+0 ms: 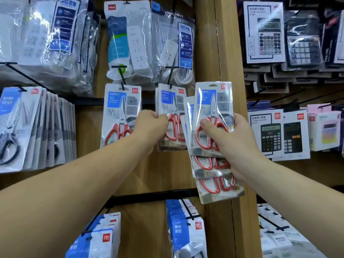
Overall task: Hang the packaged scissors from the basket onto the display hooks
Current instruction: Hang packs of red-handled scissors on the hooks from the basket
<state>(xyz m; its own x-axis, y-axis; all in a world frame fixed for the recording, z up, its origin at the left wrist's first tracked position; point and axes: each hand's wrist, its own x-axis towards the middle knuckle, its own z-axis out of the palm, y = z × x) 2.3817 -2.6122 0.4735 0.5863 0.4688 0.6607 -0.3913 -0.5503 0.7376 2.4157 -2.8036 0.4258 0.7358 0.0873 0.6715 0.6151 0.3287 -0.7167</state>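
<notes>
My right hand (230,142) grips a fanned stack of three red-handled scissors packs (212,116), held upright in front of the wooden panel. My left hand (150,127) pinches the left edge of the scissors packs hanging on the middle hook (172,112), whose black hook (170,76) passes through their top hole. Another red-handled scissors pack (119,112) hangs on the hook to the left, partly behind my left wrist. No basket is in view.
Power strips in bags (130,40) hang above the scissors. Black-handled scissors packs (28,127) fill the left hooks. Calculators (279,133) hang right of the wooden post (229,53). Blue packs (182,226) hang on lower hooks.
</notes>
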